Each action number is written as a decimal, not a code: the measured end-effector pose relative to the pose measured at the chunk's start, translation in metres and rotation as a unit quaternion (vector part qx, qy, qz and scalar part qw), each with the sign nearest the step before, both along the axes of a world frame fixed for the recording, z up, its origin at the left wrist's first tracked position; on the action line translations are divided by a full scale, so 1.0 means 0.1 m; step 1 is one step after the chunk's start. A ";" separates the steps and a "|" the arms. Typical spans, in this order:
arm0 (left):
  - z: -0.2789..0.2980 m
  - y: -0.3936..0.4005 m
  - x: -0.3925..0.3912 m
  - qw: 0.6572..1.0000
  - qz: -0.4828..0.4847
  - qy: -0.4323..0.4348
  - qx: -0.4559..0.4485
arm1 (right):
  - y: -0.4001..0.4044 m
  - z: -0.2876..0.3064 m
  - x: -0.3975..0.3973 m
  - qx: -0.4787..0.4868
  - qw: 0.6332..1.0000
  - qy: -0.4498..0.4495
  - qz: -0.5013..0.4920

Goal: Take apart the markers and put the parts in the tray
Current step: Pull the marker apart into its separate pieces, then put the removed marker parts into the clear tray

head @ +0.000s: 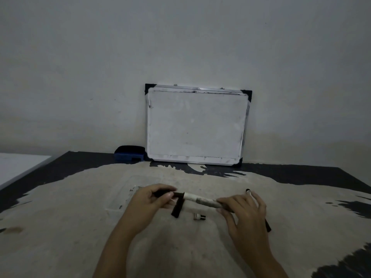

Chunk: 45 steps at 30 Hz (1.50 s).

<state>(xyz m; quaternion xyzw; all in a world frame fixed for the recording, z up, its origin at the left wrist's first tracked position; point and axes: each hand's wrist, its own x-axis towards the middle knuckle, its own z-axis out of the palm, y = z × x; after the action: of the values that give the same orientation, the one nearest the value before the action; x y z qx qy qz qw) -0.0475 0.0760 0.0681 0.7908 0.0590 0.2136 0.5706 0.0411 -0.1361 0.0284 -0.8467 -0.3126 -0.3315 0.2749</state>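
I hold a white-barrelled marker [197, 199] level above the table, between both hands. My left hand [154, 199] grips its black cap end, and my right hand [244, 209] pinches the other end. A loose black cap [177, 208] lies on the table just below the marker. A small white and black tip piece [199, 216] lies to its right. A second marker [259, 209] lies behind my right hand, mostly hidden by it. A clear tray [120, 197], hard to make out, lies flat left of my left hand.
A small whiteboard [197, 125] leans against the wall at the back of the table. A blue eraser [129, 154] sits to its left. The worn table top [60, 227] is pale with black patches. A white surface [18, 167] adjoins at far left.
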 end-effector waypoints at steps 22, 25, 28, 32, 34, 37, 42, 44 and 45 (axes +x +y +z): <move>0.01 -0.30 0.13 0.984 0.168 -0.040 0.050 | 0.16 -0.03 -0.13 0.089 0.995 0.048 0.011; -0.04 -0.48 0.18 0.994 0.075 -0.018 -0.076 | 0.22 -0.02 -0.18 0.111 0.992 0.049 0.028; -0.08 -0.55 0.20 0.989 0.000 0.010 -0.150 | 0.25 -0.04 -0.20 0.113 0.991 0.059 0.037; -0.09 -0.54 0.20 0.979 -0.026 0.005 -0.204 | 0.28 -0.08 -0.21 0.107 0.991 0.064 0.053; -0.07 -0.50 0.19 0.979 0.002 -0.018 -0.205 | 0.30 -0.09 -0.21 0.118 0.989 0.078 0.050; -0.01 -0.36 0.17 0.980 0.093 -0.076 -0.159 | 0.32 -0.11 -0.22 0.134 0.981 0.134 0.040; 0.10 -0.13 0.07 0.953 0.220 -0.157 -0.138 | 0.43 -0.12 -0.22 0.014 0.989 0.139 0.039; 0.11 -0.09 0.06 0.944 0.239 -0.162 -0.162 | 0.51 -0.17 -0.22 -0.048 0.990 0.122 0.050; 0.10 -0.07 0.06 0.942 0.245 -0.159 -0.167 | 0.55 -0.20 -0.22 -0.080 0.989 0.113 0.053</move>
<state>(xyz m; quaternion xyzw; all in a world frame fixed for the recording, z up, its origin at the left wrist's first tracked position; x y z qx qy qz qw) -0.0419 0.0690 0.0780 0.6010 0.1939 0.4570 0.6264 0.0186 -0.0813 0.0086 -0.8802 -0.3496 -0.1923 0.2569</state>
